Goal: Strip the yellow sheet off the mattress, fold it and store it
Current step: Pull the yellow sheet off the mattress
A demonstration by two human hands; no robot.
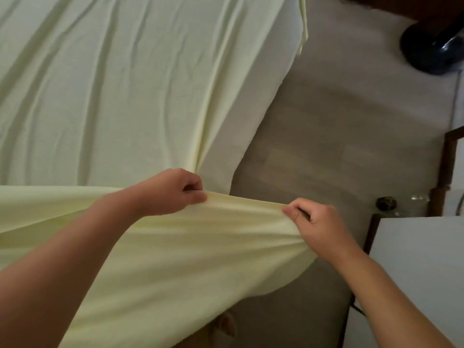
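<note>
The pale yellow sheet (105, 91) lies wrinkled over the mattress (241, 126), whose white side shows along the right edge. The sheet's near part is lifted off the bed and hangs toward me in a taut fold. My left hand (173, 192) pinches the sheet's upper edge near the mattress corner. My right hand (319, 227) grips the same edge a little further right, over the floor. The fabric stretches tight between both hands.
Beige tiled floor (351, 121) runs along the right of the bed. A dark round fan base (431, 46) stands at the upper right. A white-topped cabinet (421, 267) and dark wooden furniture with a round knob (386, 203) sit close at the right.
</note>
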